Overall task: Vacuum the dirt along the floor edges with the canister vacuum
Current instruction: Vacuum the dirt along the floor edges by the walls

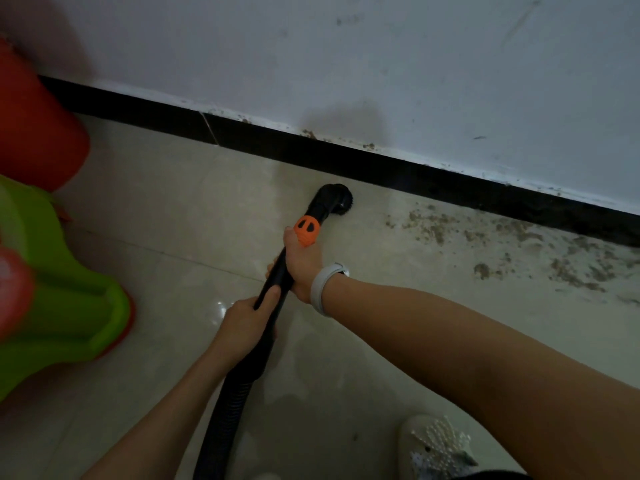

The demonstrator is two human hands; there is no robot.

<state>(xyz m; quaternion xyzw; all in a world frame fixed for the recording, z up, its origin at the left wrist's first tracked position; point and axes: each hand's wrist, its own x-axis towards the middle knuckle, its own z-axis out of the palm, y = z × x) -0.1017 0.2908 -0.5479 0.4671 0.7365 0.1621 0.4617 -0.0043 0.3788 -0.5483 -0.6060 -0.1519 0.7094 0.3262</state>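
A black vacuum wand (273, 303) with an orange collar (307, 231) ends in a round black brush nozzle (335, 199) on the pale tiled floor, a little short of the black skirting (346, 155). My right hand (300, 268), a white band on its wrist, grips the wand just below the orange collar. My left hand (247, 318) grips the wand lower down, where the ribbed black hose (225, 417) begins. Brown dirt (512, 244) lies scattered along the floor edge to the right of the nozzle. More crumbs sit on top of the skirting. The canister is out of view.
Red and green plastic stools (52, 265) stand at the left, close to the wall (381, 64). A pale beaded shoe (436, 448) shows at the bottom right. Bare tile lies between the stools and the nozzle.
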